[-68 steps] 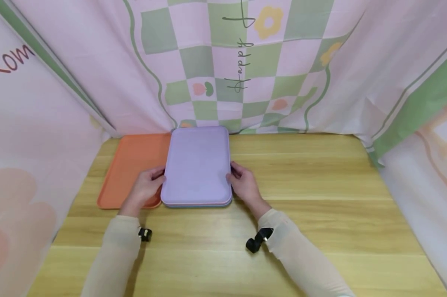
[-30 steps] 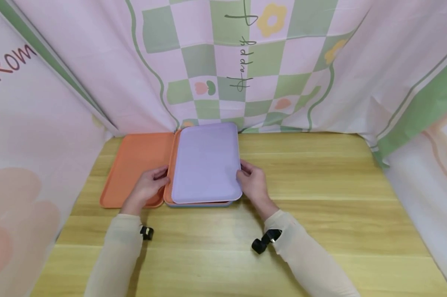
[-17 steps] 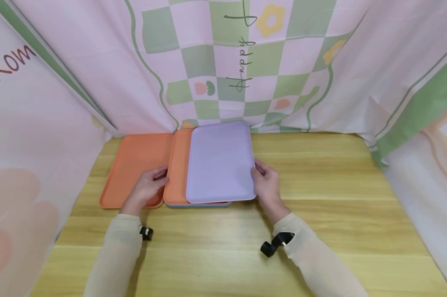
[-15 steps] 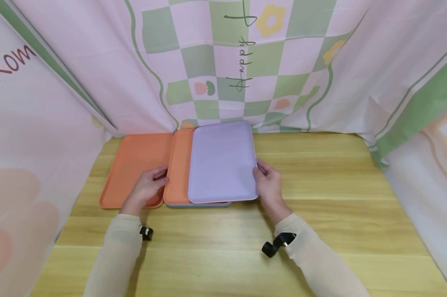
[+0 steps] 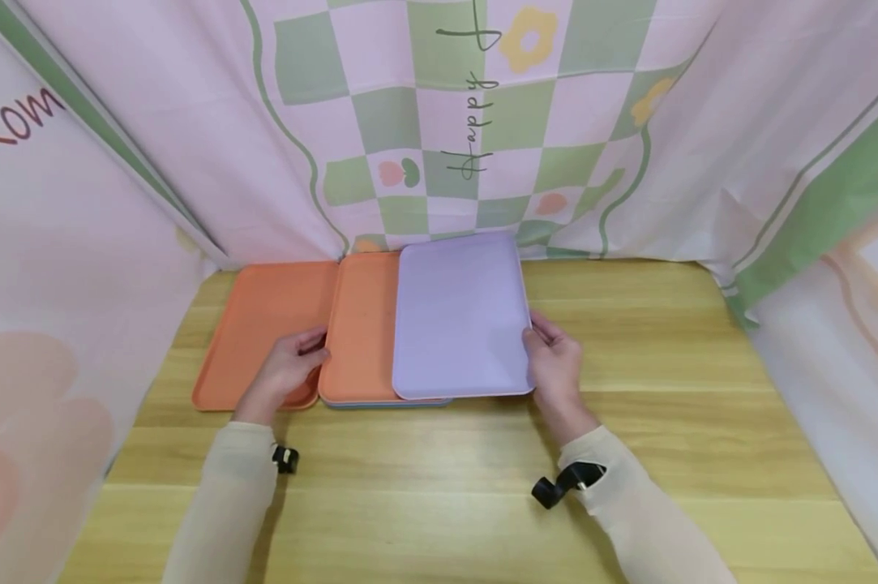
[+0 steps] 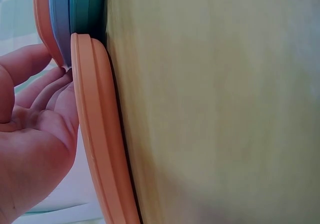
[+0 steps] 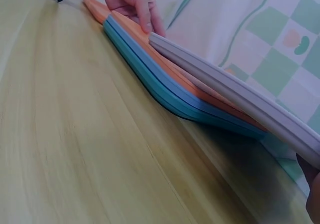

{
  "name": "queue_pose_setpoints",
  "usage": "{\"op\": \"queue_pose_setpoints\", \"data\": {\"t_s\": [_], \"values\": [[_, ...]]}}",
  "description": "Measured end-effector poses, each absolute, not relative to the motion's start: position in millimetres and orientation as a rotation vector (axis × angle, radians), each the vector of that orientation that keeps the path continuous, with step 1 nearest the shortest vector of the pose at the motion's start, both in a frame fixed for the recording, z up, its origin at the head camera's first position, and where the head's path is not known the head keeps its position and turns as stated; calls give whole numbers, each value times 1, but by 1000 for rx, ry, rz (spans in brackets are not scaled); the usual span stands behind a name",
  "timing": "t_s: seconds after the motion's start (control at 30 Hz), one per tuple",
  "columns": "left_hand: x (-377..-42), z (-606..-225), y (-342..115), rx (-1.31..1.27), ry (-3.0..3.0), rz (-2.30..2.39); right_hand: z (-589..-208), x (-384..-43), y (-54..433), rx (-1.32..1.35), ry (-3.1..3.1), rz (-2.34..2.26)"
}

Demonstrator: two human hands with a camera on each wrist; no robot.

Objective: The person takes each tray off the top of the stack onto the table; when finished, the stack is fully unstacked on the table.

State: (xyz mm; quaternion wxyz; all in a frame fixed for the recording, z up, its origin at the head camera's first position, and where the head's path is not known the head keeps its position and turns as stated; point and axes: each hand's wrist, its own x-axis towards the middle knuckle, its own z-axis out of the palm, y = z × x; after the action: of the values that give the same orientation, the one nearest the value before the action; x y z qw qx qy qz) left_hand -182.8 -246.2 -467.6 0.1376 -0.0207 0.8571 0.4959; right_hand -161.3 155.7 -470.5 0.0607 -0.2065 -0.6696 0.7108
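Observation:
My right hand (image 5: 555, 365) grips the right edge of a lavender tray (image 5: 459, 316), thumb on top. This tray overhangs the right side of a tray stack and is raised at its right side in the right wrist view. The stack has an orange tray (image 5: 361, 324) on top, a blue tray (image 7: 150, 61) under it and a teal tray (image 7: 145, 78) at the bottom. My left hand (image 5: 281, 373) holds the stack's left edge, with the thumb at the orange rim and the fingers (image 6: 47, 86) beside the blue one.
Another orange tray (image 5: 263, 312) lies flat on the wooden table (image 5: 409, 495), left of the stack and under my left hand. A printed curtain (image 5: 446, 122) hangs right behind the trays. Black wrist cameras (image 5: 570, 483) stick out from both sleeves.
The lavender tray has slid right off the stack in my right hand, uncovering the orange tray beneath. My left hand has stayed at the stack's left edge.

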Motion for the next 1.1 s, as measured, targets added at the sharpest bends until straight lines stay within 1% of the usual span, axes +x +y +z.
{"op": "queue_pose_setpoints", "data": {"t_s": [0.37,0.83,1.1], "values": [[-182,-466,-247,-88,2443,1430,-470,-154,185,-665,-1997,2121],[-183,-466,-248,-79,2449,1447,-468,-146,235,-754,-1985,2078],[-184,-468,-248,-60,2463,1439,-469,-142,250,-792,-1925,2102]]}}
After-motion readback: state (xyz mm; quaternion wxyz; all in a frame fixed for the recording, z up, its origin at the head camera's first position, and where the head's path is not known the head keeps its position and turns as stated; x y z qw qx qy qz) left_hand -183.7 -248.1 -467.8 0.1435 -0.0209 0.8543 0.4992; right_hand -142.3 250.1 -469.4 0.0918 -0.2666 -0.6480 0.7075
